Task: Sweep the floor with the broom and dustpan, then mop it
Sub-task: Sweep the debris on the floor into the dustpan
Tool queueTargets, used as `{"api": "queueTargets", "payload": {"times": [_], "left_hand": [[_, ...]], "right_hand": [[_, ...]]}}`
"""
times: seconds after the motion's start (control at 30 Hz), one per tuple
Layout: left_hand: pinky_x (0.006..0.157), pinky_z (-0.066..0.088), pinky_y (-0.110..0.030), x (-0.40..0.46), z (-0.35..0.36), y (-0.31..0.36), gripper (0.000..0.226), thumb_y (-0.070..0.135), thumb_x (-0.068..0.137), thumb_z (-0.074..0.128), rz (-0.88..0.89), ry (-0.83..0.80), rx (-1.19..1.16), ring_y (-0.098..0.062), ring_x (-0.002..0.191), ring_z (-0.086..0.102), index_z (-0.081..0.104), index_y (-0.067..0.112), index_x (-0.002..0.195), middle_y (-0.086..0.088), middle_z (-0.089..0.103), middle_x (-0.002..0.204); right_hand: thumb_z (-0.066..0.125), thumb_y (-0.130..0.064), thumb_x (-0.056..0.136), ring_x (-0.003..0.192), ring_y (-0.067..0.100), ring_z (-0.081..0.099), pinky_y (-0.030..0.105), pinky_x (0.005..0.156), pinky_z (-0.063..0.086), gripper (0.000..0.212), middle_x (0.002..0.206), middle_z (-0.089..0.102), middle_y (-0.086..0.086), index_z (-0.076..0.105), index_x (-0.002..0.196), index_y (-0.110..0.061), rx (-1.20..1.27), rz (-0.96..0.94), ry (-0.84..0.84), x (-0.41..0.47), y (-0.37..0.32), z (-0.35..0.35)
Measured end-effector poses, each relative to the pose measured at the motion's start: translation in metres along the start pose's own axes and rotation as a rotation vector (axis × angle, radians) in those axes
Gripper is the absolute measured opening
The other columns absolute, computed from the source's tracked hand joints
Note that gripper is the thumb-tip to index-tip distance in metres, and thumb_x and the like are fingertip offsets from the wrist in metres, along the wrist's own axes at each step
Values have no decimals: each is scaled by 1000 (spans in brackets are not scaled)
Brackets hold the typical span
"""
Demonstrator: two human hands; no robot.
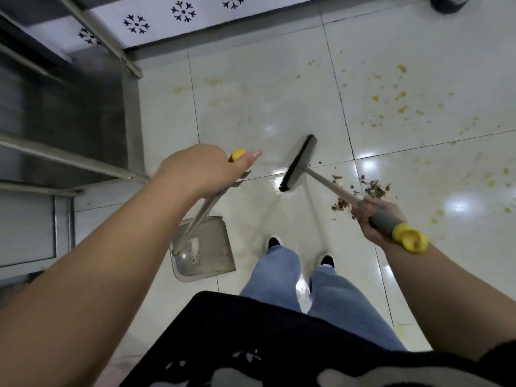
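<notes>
Left hand (205, 170) grips dustpan (203, 247), right hand (374, 219) grips broom (300, 163) over stained glossy floor tiles (405, 79).

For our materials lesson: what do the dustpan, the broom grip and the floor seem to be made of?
Dustpan: probably grey plastic or dull metal; flat matt surface, too blurred to settle.
Broom grip: likely grey foam or rubber with a glossy yellow plastic cap; the sleeve looks matt.
Floor: glazed ceramic tile; pale, with sharp light reflections and dark grout lines.
</notes>
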State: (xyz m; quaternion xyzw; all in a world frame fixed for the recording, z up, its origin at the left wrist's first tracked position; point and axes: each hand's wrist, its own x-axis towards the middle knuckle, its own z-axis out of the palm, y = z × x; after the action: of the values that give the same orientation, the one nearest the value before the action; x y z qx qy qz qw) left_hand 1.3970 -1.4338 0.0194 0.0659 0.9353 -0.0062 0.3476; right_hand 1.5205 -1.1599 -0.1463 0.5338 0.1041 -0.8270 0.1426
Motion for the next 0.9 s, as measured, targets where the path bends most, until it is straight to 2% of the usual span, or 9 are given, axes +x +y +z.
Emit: {"api": "queueTargets", "payload": {"times": [0.1,0.27,0.4,0.5,0.6,0.67,0.77,0.9], "left_hand": [[54,42,-27,11,-5,5,92,83,72,11,46,-31,15,-21,54,58,64,9,58,-5,59,56],[54,42,-26,23,-11,7,91,84,68,12,97,-54,44,-19,53,58,62,10,57,-4,61,56],[67,51,-32,30,-12,10,91,84,70,11,111,-70,46,-24,61,60,62,9,61,-9,63,66],[60,47,-28,33,-14,13,87,84,70,14,137,-68,29,-21,55,59,59,11,55,-6,61,61],[52,40,-24,33,-22,6,87,83,71,14,162,-71,55,-18,50,58,61,10,57,-3,59,57],[51,42,-24,32,-33,-4,92,85,66,8,185,-70,101,-19,52,59,63,10,61,-5,61,60],[50,42,-24,30,-56,-22,90,87,52,2,218,-30,102,-21,51,57,57,15,53,-9,61,60],[49,41,-26,32,-85,-44,87,84,55,6,202,75,0,-22,49,55,52,10,57,-8,57,56]], "right_hand": [[38,-25,98,28,5,48,10,36,44,24,44,51,5,42,91,-2,61,22,44,-23,0,-26],[38,-31,96,28,5,49,11,33,44,32,45,52,2,43,80,-3,50,88,129,-52,5,-47],[41,-31,93,27,6,46,13,30,43,33,45,48,2,43,76,-3,33,158,125,-60,17,-45],[43,-33,92,26,6,45,12,30,42,34,42,45,0,44,74,-4,-31,208,109,-62,25,-37],[42,-31,95,25,6,45,12,30,42,33,39,47,2,44,76,-4,-105,219,86,-61,31,-16],[41,-28,96,25,7,45,11,29,41,28,40,49,4,43,80,-5,-153,198,63,-59,35,1],[40,-25,97,25,7,44,12,28,40,24,40,49,5,42,83,-5,-209,170,35,-57,39,25],[42,-21,97,27,6,44,11,28,40,20,50,49,7,44,89,-3,-222,91,16,-55,35,46]]}}
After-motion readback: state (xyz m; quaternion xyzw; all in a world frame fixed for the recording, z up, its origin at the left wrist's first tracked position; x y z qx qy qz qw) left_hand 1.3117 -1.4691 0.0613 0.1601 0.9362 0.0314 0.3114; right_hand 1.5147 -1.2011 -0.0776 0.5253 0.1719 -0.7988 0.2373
